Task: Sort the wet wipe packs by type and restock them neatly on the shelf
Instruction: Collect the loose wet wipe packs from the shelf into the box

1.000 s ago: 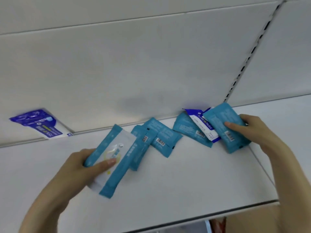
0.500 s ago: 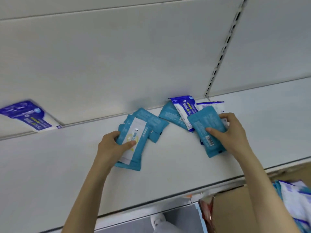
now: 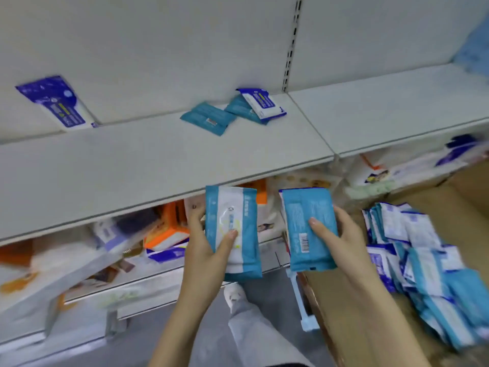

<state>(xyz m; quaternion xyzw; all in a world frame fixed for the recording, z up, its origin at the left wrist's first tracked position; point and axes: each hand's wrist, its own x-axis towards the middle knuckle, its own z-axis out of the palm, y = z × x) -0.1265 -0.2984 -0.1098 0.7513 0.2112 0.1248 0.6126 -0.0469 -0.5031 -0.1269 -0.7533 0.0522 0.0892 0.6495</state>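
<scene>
Head view: the left hand grips a white-front pack, thumb across its face, in front of and below the shelf edge. The right hand grips a barcode pack, teal back facing up (the two held packs sit side by side, not touching). Near the shelf's back wall lie two teal shelf packs, with a blue pack propped on one. A far blue pack leans at the left. A pile of packs lies in the box at right.
</scene>
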